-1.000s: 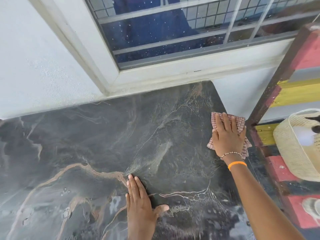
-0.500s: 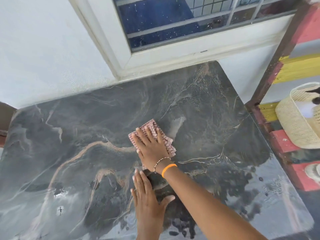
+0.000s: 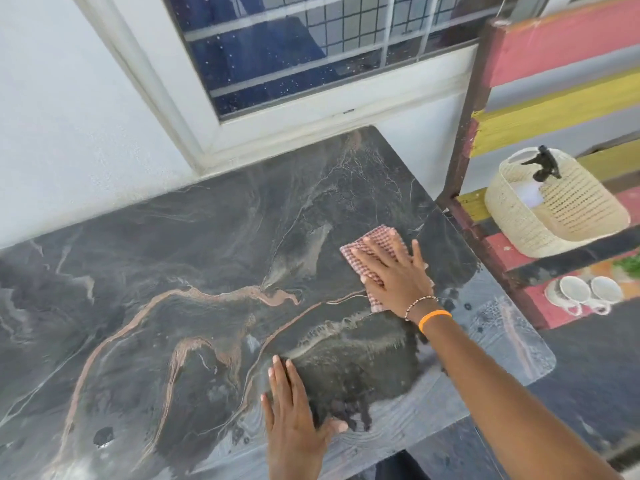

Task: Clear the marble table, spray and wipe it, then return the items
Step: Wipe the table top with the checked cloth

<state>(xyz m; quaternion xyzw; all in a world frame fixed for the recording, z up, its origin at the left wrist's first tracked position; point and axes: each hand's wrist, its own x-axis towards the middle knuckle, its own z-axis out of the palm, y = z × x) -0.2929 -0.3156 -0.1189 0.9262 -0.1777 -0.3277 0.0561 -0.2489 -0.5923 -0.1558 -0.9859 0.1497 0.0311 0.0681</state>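
While hands wipe, basket [image 3: 540, 216] sits beside marble table [image 3: 173, 254].

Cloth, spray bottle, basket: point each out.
cloth [image 3: 381, 237], head view, far checked edge beyond the fingers.
spray bottle [image 3: 543, 162], head view, black trigger head.
basket [image 3: 519, 220], head view, woven front wall.

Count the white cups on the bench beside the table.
2. One white cup and a second white cup sit side by side on the painted bench, right of the marble table. Others may lie out of frame.
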